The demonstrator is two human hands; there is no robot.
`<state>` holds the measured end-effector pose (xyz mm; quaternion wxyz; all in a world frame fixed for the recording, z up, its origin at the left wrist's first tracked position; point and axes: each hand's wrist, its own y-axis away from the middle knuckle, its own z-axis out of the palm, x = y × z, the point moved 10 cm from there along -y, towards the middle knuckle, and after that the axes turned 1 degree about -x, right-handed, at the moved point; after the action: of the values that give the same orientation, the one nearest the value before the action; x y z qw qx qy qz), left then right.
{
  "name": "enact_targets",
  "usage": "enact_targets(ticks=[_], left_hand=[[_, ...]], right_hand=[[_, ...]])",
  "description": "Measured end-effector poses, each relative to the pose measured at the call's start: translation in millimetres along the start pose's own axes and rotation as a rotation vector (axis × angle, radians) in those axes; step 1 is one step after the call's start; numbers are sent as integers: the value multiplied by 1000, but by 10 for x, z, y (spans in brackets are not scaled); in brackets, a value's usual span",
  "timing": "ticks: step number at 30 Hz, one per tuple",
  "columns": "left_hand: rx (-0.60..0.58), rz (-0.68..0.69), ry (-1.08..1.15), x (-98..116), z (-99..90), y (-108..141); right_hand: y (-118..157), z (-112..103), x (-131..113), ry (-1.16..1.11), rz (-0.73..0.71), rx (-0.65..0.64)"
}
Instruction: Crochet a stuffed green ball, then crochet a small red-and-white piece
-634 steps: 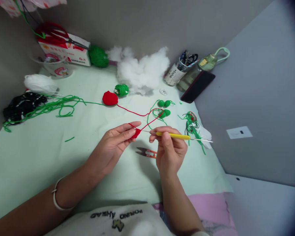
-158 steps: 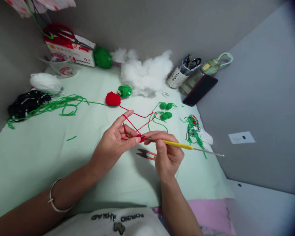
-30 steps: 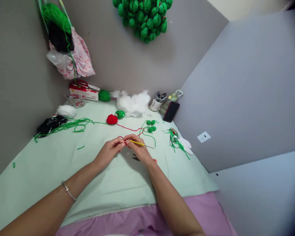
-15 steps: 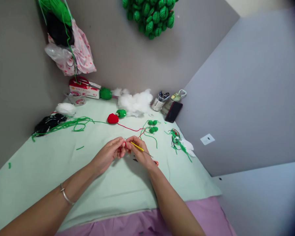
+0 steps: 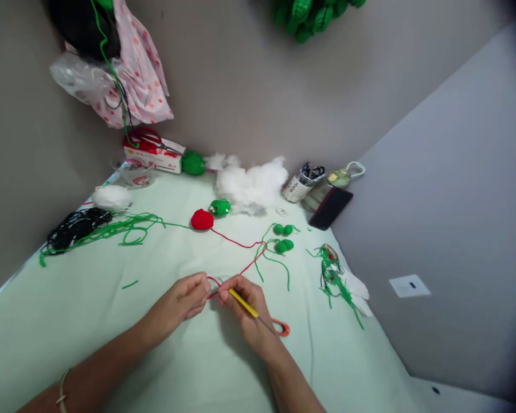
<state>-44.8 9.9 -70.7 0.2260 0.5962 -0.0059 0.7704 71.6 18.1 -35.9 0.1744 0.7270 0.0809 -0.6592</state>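
Observation:
My right hand (image 5: pixel 246 307) is closed around a crochet hook with a yellow grip (image 5: pixel 243 303), its tip pointing toward my other hand. Fingers pinched together, my left hand (image 5: pixel 188 298) holds red yarn (image 5: pixel 214 279), and a loop of it spans the small gap between both hands. From there the strand runs up past the green pieces to a red yarn ball (image 5: pixel 202 219) on the cloth. Orange-handled scissors (image 5: pixel 281 327) lie partly hidden beneath my right hand and wrist.
White stuffing (image 5: pixel 251 183) and a green yarn ball (image 5: pixel 193 163) sit along the wall. Small green crocheted balls (image 5: pixel 284 246) lie right of centre. Yarn scraps (image 5: pixel 333 275), a leaning phone (image 5: pixel 331 207) and a pen cup (image 5: pixel 298 186) are at right; black yarn (image 5: pixel 75 229) at left.
My hands have drawn slightly apart, and a red loop now shows between them. The view has shifted closer and tilted down, so the items appear larger.

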Motion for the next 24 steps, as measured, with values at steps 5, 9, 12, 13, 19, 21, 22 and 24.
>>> enact_targets(ticks=[5,9,12,13,19,21,22,24], left_hand=[[-63,-51,62,-95,-57,-15],[-89,-67,34,-111,-81,17],[-87,-57,-107,-29,-116,16],[-97,-55,-140,-8,-114,6],[-131,-54,-107,44,-47,13],[-103,-28,-115,191,-84,82],[-80,-10,-189,308,-127,126],[-38,72,-441,632,-202,232]], right_hand=[[50,170,90,-124,112,-73],[99,170,289,-158,171,-51],[102,143,407,-206,226,-18],[98,138,433,-226,247,-12],[59,115,458,-302,302,-38],[44,33,421,-297,273,9],[37,-39,390,-290,244,60],[35,-184,341,-250,204,164]])
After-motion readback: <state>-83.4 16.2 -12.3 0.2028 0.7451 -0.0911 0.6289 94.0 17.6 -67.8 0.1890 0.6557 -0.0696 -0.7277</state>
